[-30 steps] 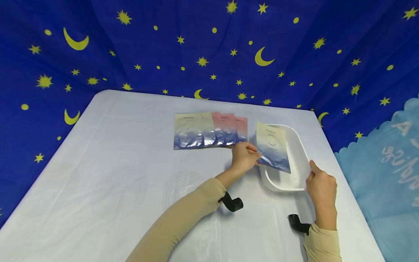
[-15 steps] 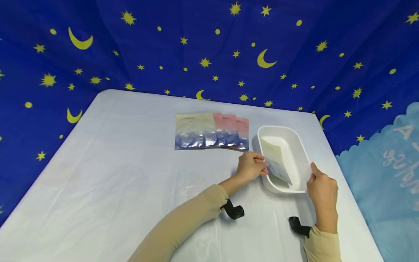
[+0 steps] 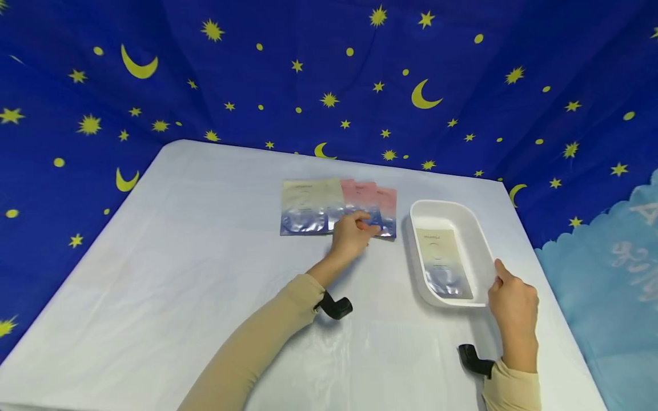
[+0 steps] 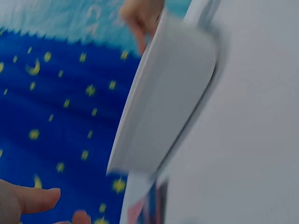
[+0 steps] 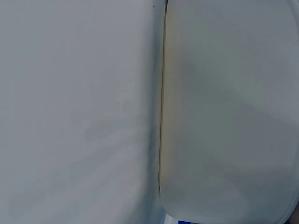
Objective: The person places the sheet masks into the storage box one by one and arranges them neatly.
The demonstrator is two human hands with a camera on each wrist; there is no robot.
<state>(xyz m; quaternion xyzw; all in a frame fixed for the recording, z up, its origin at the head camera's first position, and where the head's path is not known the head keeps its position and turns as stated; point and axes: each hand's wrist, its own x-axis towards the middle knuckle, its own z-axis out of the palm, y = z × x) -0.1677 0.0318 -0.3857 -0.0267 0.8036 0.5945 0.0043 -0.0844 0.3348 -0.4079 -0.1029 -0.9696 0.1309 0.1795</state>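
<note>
A cream-to-blue sachet (image 3: pixel 444 265) lies flat inside a white tray (image 3: pixel 418 251) on the right side of the table. At the tray's right rim, my right hand (image 3: pixel 514 299) pinches the edge between thumb and fingers. My left hand (image 3: pixel 352 237) is over the front edge of a row of overlapping sachets, cream ones (image 3: pixel 303 200) at left and pink-to-blue ones (image 3: pixel 388 200) at right. In the left wrist view, thumb (image 4: pixel 42 199) and a fingertip stand apart with nothing between them. The right wrist view has the tray's outer wall (image 5: pixel 233 116) but no fingers.
A white cloth covers the table (image 3: pixel 180 257). Behind it hangs a blue curtain (image 3: pixel 288 80) with yellow stars and moons, and a light blue panel (image 3: pixel 606 285) is at right. Black wrist mounts (image 3: pixel 336 306) stick out from both sleeves.
My left hand has put the cream sachet down into the tray, let go, and moved left to the sachet row. My right hand has stayed on the tray rim.
</note>
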